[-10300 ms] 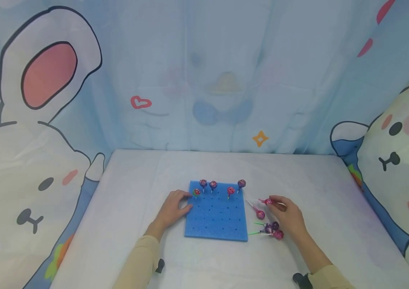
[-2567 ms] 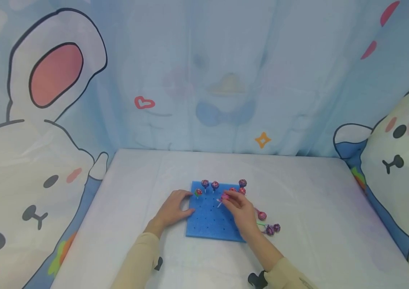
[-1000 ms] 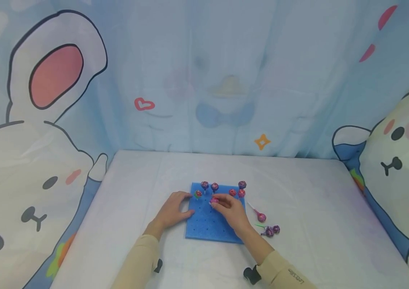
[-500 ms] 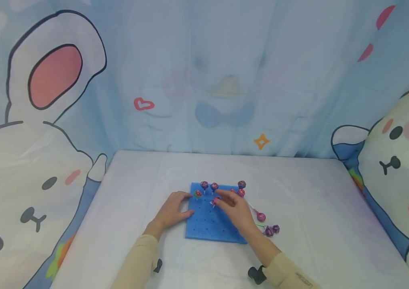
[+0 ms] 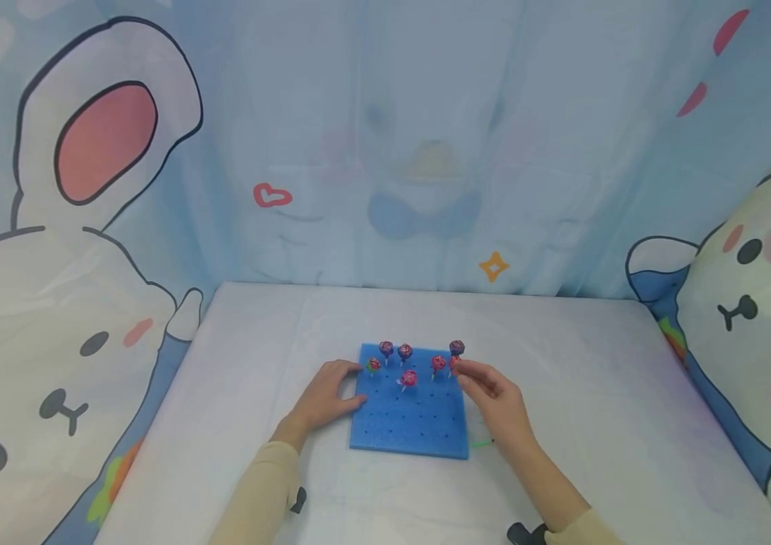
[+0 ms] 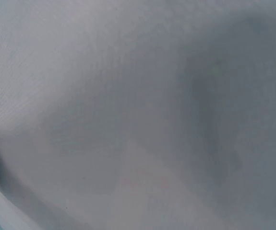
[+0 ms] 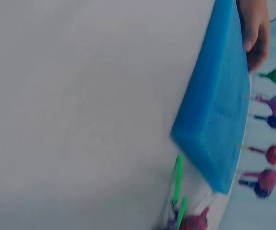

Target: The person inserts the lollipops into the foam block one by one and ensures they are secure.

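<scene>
A blue foam board [image 5: 409,424] with rows of small holes lies on the table, several wrapped lollipops standing in its far part. One pink lollipop [image 5: 409,378] stands slightly tilted near the board's middle, untouched. The left hand [image 5: 320,397] rests at the board's left edge, thumb and fingers apart. The right hand [image 5: 500,401] is over the board's right edge, fingertips beside a red lollipop [image 5: 454,362] that they partly cover; nothing else shows between them. In the right wrist view, the board [image 7: 214,105] is seen from its corner.
More lollipops lie right of the board, mostly hidden under the right hand in the head view; a green stick [image 5: 482,443] shows. In the right wrist view, green sticks [image 7: 178,179] and a pink wrapper [image 7: 195,221] lie near the board's corner. The left wrist view shows mostly pale cloth.
The right hand has let go of the pink lollipop, now standing in the board, and has moved right to the board's edge. The left hand has stayed in place.
</scene>
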{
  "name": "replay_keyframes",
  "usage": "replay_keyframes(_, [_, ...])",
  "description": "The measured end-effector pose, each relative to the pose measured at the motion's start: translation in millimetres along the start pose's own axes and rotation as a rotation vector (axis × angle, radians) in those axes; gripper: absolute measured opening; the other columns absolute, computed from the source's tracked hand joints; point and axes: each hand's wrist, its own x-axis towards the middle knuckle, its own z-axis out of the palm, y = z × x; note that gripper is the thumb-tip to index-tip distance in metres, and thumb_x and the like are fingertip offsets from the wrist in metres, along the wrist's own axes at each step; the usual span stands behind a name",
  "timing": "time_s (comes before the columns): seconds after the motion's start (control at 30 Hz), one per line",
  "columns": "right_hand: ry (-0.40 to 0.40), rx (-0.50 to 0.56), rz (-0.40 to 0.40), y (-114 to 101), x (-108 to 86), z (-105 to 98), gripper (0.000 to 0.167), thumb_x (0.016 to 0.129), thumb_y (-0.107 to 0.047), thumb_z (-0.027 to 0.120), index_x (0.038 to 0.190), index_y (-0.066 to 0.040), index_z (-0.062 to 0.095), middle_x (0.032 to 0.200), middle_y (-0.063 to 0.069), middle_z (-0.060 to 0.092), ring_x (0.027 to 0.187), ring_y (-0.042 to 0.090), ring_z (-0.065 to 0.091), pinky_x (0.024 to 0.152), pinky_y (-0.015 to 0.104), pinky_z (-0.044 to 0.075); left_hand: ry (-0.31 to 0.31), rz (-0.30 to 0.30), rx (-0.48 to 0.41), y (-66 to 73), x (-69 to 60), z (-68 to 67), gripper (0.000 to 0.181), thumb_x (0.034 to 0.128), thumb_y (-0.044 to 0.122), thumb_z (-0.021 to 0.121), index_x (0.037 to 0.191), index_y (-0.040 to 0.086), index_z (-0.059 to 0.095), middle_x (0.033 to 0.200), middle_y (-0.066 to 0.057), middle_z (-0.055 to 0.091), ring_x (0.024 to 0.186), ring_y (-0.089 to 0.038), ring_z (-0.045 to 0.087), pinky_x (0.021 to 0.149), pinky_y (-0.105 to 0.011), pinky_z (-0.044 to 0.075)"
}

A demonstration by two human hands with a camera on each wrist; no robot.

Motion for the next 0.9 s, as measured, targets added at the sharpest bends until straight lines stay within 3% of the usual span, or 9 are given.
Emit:
replay_keyframes(0.23, [0.103,-0.113,0.054,14.4,-4.6,-37.8,0.048,0.095,-0.046,0.058,0.132,-0.015,0.057,0.133,0.003,0.06,0.12,0.006,0.056,0.092,0.008,0.043,0.021,0.037,-0.01,0.7,-0.5,-0.7,0.055,0.0881,0.038,0.07,0.133,0.01,0.054,0.133,-0.006,0.056,0.129,-0.025,0.046,0.112,-0.041,0.035])
replay_keyframes(0.37, [0.138,-0.173,0.065,24.9,-6.3,-52.5,0.047,0.096,-0.046,0.058,0.131,-0.015,0.058,0.133,0.003,0.06,0.116,-0.001,0.055,0.09,0.005,0.041,0.01,0.02,-0.005,1.2,-0.6,-1.4,0.056,0.0881,0.039,0.07,0.134,0.012,0.054,0.133,-0.005,0.056,0.13,-0.024,0.045,0.113,-0.039,0.034])
replay_keyframes(0.53, [0.122,-0.266,0.076,36.8,-7.9,-61.3,0.047,0.097,-0.042,0.058,0.131,-0.011,0.057,0.131,0.008,0.061,0.117,0.014,0.057,0.088,0.005,0.042,0.01,0.02,-0.007,1.4,-0.8,-1.7,0.056,0.088,0.039,0.07,0.133,0.011,0.054,0.133,-0.005,0.056,0.129,-0.024,0.046,0.112,-0.04,0.035])
replay_keyframes(0.77, [0.082,-0.379,0.112,52.2,-5.7,-59.2,0.042,0.097,-0.032,0.062,0.129,-0.006,0.057,0.127,0.016,0.061,0.118,0.033,0.057,0.097,0.042,0.05,0.01,0.002,-0.01,0.1,-0.2,0.8,0.055,0.0884,0.04,0.069,0.134,0.013,0.054,0.133,-0.004,0.056,0.13,-0.023,0.045,0.112,-0.04,0.035])
replay_keyframes(0.83, [0.091,-0.44,0.1,56.2,-5.0,-57.1,0.041,0.095,-0.03,0.064,0.127,-0.005,0.059,0.123,0.017,0.063,0.114,0.034,0.059,0.087,0.042,0.055,0.013,0.003,-0.014,0.0,-0.1,1.1,0.055,0.0884,0.04,0.07,0.134,0.013,0.054,0.133,-0.004,0.056,0.13,-0.023,0.045,0.112,-0.04,0.035])
replay_keyframes(0.9, [0.07,-0.513,0.084,59.9,-4.4,-56.0,0.04,0.095,-0.027,0.064,0.126,-0.004,0.058,0.122,0.018,0.063,0.112,0.035,0.059,0.087,0.045,0.055,0.014,0.004,-0.014,-0.1,-0.1,1.3,0.055,0.0883,0.04,0.07,0.134,0.013,0.054,0.133,-0.003,0.056,0.13,-0.023,0.045,0.112,-0.04,0.035])
